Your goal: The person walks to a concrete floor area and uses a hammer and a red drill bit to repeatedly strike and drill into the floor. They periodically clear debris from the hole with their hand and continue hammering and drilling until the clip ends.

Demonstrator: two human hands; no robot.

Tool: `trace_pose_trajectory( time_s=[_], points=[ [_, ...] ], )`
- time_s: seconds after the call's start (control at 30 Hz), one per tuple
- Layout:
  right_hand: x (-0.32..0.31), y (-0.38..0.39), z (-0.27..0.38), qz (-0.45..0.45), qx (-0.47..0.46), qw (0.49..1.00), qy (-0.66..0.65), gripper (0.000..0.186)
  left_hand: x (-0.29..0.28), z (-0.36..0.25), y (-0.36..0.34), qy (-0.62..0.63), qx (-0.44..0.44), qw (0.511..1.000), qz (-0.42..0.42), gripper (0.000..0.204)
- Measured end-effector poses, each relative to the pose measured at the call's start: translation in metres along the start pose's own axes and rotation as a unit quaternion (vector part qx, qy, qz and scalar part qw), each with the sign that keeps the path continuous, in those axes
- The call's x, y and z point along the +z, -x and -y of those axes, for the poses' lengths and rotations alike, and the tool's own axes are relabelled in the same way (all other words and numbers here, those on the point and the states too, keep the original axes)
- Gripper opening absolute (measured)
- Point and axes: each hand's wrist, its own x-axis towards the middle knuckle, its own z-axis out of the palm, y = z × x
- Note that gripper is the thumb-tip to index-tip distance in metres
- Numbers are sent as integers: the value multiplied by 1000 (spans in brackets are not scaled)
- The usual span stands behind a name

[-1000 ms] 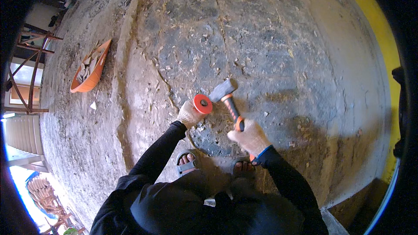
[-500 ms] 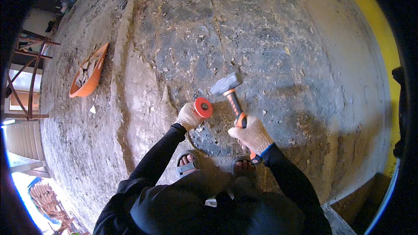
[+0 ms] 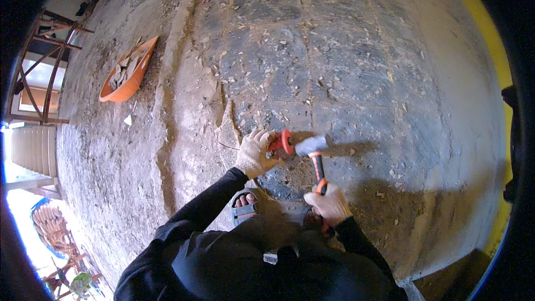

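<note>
Both my hands wear pale knit gloves. My left hand (image 3: 257, 155) is closed round the red grip of a chisel (image 3: 281, 142) with a round red hand guard. The chisel lies tilted low over the floor, and its tip is hidden by my glove. My right hand (image 3: 330, 205) grips the black and orange handle of a sledgehammer (image 3: 314, 145). Its grey metal head is right beside the chisel's guard end; whether they touch I cannot tell. Chipped grey floor (image 3: 356, 117) lies under both tools.
An orange basin (image 3: 129, 81) with broken tile pieces stands at the left. A raised rough ridge (image 3: 167, 117) runs along the floor beside it. Small chips are scattered about. A brown metal frame (image 3: 50, 72) stands far left. My sandalled feet (image 3: 244, 203) are just below my hands.
The hammer head has come down and right, to the chisel's end. My left hand has turned the chisel, so its guard shows edge-on. The whole view has shifted a little.
</note>
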Motion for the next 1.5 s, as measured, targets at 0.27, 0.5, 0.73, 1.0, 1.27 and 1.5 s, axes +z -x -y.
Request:
trace_pose_trajectory(
  time_s=[0.27,0.5,0.73,1.0,1.27,1.5],
  points=[
    [6,57,-54,-18,0,990,140,36,-7,25,93,-88,-402,875,-253,94],
    [12,49,-55,-1,55,992,110,32,-16,28,105,26,-501,852,-146,81],
    [6,50,-50,8,89,990,112,34,-4,42,98,106,-525,824,-187,66],
    [8,48,-47,7,72,994,77,31,-10,53,98,213,-542,788,-199,80],
    [4,49,-47,15,95,993,71,35,-21,55,85,97,-523,823,-197,79],
    [10,45,-68,-5,45,996,82,39,-31,52,74,109,-496,844,-172,62]
  ],
)
